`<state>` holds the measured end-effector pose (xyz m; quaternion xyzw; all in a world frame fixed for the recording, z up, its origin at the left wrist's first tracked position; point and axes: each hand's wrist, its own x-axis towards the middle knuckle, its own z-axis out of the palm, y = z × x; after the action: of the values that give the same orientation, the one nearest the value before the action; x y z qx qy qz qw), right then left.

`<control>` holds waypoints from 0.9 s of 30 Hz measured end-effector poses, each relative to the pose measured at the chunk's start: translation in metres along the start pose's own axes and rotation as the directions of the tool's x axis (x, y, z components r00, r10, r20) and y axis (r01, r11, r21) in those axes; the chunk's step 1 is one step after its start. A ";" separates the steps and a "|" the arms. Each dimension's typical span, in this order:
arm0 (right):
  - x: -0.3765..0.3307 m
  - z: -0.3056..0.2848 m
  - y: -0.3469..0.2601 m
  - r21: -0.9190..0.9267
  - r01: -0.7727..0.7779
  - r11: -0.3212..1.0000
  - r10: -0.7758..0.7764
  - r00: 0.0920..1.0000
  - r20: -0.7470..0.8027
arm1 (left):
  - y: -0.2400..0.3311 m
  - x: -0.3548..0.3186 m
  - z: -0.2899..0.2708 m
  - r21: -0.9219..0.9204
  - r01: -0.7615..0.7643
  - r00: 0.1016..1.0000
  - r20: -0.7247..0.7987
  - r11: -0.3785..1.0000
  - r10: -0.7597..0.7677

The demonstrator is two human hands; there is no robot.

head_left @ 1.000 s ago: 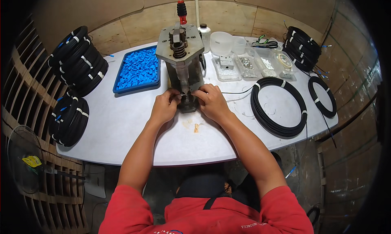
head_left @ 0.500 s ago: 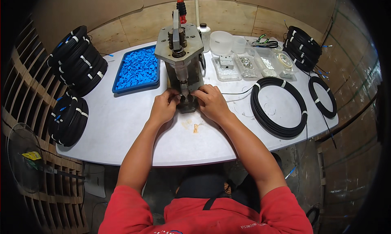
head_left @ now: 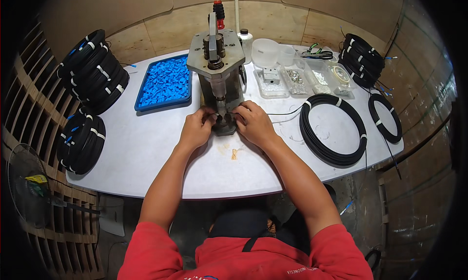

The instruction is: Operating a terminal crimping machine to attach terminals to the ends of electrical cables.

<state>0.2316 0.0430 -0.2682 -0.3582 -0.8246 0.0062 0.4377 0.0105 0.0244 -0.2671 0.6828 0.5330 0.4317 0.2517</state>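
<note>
your left hand (head_left: 196,129) and right hand (head_left: 253,124) meet at the foot of the small hand press (head_left: 218,70), which stands upright at the centre of the white surface (head_left: 146,153). the left hand comes in from seven o'clock, the right from five o'clock, and the fingers (head_left: 210,117) of both are curled in close around something small under the ram; what they pinch is too small and hidden to tell. a thin black cable (head_left: 285,113) runs from your right hand toward three o'clock, to the large black cable coil (head_left: 334,129) lying flat on the surface. at ten o'clock from the press sits a blue tray of blue plastic pieces (head_left: 165,82), just beside it. at two o'clock are clear plastic boxes of small parts (head_left: 302,77) and a white tub (head_left: 265,51). bundles of black coils (head_left: 95,70) stack at the nine o'clock edge, more (head_left: 363,58) at two o'clock. a small tan scrap (head_left: 234,154) lies near your wrists at six o'clock.
</note>
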 end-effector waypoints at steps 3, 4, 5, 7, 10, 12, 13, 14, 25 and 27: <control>-0.001 -0.002 -0.002 0.019 -0.060 0.998 0.060 0.998 0.034 | 0.001 0.000 0.000 -0.006 0.013 1.000 0.002 1.000 -0.013; -0.002 -0.002 -0.002 0.022 -0.096 0.995 0.095 0.994 0.055 | 0.001 0.000 0.000 -0.007 0.013 1.000 0.002 1.000 -0.013; -0.002 -0.002 -0.002 0.022 -0.096 0.995 0.094 0.994 0.055 | 0.001 0.000 0.000 -0.009 0.011 1.000 0.000 1.000 -0.011; -0.002 0.000 -0.001 0.047 -0.073 0.996 0.073 0.997 0.017 | 0.001 0.000 0.001 -0.012 0.009 1.000 -0.002 1.000 -0.009; -0.002 0.001 0.002 0.050 -0.030 0.998 0.032 0.999 -0.027 | 0.000 0.001 0.001 -0.008 0.012 1.000 0.004 1.000 -0.012; -0.002 0.003 0.002 0.042 -0.016 0.999 0.017 0.999 -0.032 | -0.001 0.000 0.001 -0.012 0.002 1.000 0.001 1.000 -0.002; -0.001 0.003 0.002 0.034 0.000 0.999 0.001 0.999 -0.037 | -0.001 0.000 0.001 -0.012 0.002 1.000 0.000 1.000 -0.002; -0.001 0.003 0.003 0.035 0.001 0.999 0.000 0.999 -0.036 | -0.001 0.000 0.001 -0.011 0.000 1.000 -0.006 1.000 0.000; 0.000 0.002 0.002 -0.004 0.044 0.999 -0.045 0.997 -0.059 | 0.004 -0.001 0.000 0.013 -0.017 1.000 -0.006 1.000 0.018; 0.001 0.002 0.001 -0.008 0.048 0.999 -0.049 0.997 -0.055 | 0.000 0.000 0.001 -0.007 -0.019 1.000 -0.012 1.000 0.019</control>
<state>0.2305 0.0448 -0.2692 -0.3395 -0.8207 -0.0169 0.4593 0.0115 0.0251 -0.2679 0.6845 0.5264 0.4401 0.2465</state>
